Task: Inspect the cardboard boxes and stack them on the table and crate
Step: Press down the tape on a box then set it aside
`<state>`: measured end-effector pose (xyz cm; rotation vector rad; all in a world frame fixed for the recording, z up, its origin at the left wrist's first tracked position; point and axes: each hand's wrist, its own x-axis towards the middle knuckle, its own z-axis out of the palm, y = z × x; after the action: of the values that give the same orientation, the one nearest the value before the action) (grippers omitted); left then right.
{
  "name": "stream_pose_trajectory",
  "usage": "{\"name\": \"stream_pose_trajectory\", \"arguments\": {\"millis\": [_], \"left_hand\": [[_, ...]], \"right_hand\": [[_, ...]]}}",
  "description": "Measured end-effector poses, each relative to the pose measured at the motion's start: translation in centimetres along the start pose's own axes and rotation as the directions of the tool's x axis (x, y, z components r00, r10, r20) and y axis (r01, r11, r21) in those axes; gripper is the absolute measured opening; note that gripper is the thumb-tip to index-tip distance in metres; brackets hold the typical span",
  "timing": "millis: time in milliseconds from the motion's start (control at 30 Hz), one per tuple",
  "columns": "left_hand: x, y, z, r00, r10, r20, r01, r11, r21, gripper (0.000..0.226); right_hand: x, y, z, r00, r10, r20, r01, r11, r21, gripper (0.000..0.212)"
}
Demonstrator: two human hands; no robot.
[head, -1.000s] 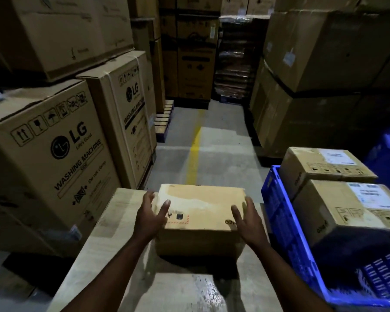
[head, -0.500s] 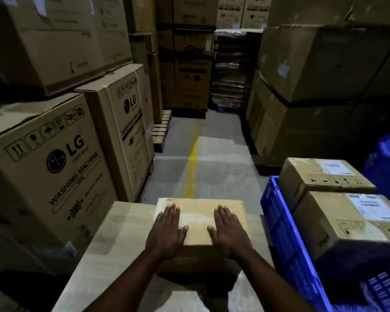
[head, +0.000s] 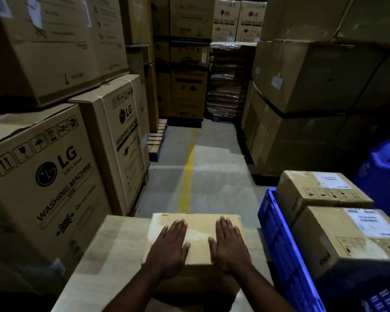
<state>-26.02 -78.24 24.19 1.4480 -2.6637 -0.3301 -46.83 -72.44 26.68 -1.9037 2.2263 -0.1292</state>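
Both hands lie flat on top of the cardboard box (head: 198,224). The left hand (head: 169,251) is on its left half and the right hand (head: 229,246) on its right half. The fingers are straight, held close together, and point away from the person. The thumbs turn toward each other, with a bare strip of cardboard between them. Nothing is gripped or pinched; the palms only rest or press on the lid.

The box sits directly under the hands, on the far part of the worktop (head: 113,248), and its far edge reaches about to the far edge of the worktop. Its long axis seems to run across, from the left hand to the right hand, so each hand is equally near to one end. I judge that a lift would need the hands to slide outward to the two short sides.

To the right of the right hand, near but apart from the box, stands the blue crate (head: 277,233). It already carries a nearer carton (head: 338,239) and a farther carton (head: 313,194), both with white labels on top. The right hand is the nearer one to this crate, so a move there would go to the right.

The worktop is pale and smooth, with bare surface to the left of the left hand. Further to the left, washing machine cartons (head: 43,176) rise high. Ahead of the fingers a floor aisle with a yellow line (head: 187,174) runs between tall stacks, and the light is dim
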Motion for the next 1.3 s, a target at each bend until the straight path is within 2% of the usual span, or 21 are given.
{"name": "stream_pose_trajectory", "arguments": {"millis": [100,167,233,333,467,533,600,667,800,933,1000,1067,1200,1300], "left_hand": [[0.7,-0.4,-0.4,0.999,0.042,-0.023,-0.042,0.999,0.011,0.088],[1.1,-1.2,-0.4,0.999,-0.024,-0.042,0.024,1.000,-0.012,0.099],[1.2,-2.1,-0.6,0.986,-0.115,-0.117,0.112,0.993,-0.033,0.095],[0.8,-3.1,-0.3,0.979,-0.159,-0.127,0.160,0.987,-0.002,0.074],[0.9,-2.5,-0.6,0.978,-0.156,-0.139,0.159,0.987,0.016,0.082],[1.0,-2.9,-0.9,0.981,-0.162,-0.103,0.165,0.986,0.018,0.088],[0.7,-3.6,-1.0,0.972,-0.213,-0.094,0.213,0.977,-0.010,0.090],[0.1,-4.2,-0.9,0.957,-0.276,-0.094,0.273,0.961,-0.038,0.092],[0.1,-4.3,-1.0,0.954,-0.292,-0.061,0.285,0.953,-0.103,0.090],[-0.3,-4.6,-1.0,0.907,-0.417,-0.065,0.378,0.871,-0.315,0.087],[-0.6,-5.1,-0.8,0.873,-0.486,-0.044,0.429,0.807,-0.407,0.089],[-0.9,-5.4,-0.6,0.851,-0.524,0.010,0.463,0.743,-0.482,0.087],[-1.4,-4.8,-1.0,0.846,-0.531,0.051,0.451,0.662,-0.598,0.057],[-1.6,-4.4,-1.5,0.842,-0.537,0.055,0.456,0.652,-0.606,0.054]], "right_hand": [[0.7,-0.4,-0.4,0.999,-0.030,0.016,0.030,1.000,0.005,0.071],[1.2,-1.1,-0.5,0.995,-0.095,0.020,0.095,0.995,0.019,0.070],[1.3,-2.0,-0.3,0.990,-0.142,0.026,0.141,0.990,0.021,0.077],[1.1,-2.6,0.6,0.989,-0.144,0.007,0.144,0.989,0.031,0.104],[1.1,-2.6,0.5,0.988,-0.148,0.036,0.147,0.988,0.045,0.104],[1.4,-2.0,0.1,0.993,-0.114,0.040,0.111,0.992,0.061,0.088],[1.5,-0.5,-0.3,1.000,-0.018,-0.002,0.018,0.998,0.054,0.072],[1.1,1.3,-0.3,0.998,0.064,-0.019,-0.062,0.996,0.058,0.072],[1.0,2.2,0.0,0.999,0.051,-0.004,-0.050,0.997,0.063,0.074],[1.1,2.4,-0.6,0.996,0.087,-0.032,-0.078,0.975,0.207,0.070],[0.5,2.7,-1.0,0.975,0.199,-0.097,-0.158,0.932,0.327,0.067],[-0.3,3.2,-1.0,0.945,0.312,-0.099,-0.245,0.874,0.420,0.066],[-0.9,3.9,0.4,0.921,0.387,0.041,-0.352,0.784,0.511,0.067],[-1.3,3.9,0.4,0.900,0.422,0.109,-0.394,0.680,0.618,0.058]]}}
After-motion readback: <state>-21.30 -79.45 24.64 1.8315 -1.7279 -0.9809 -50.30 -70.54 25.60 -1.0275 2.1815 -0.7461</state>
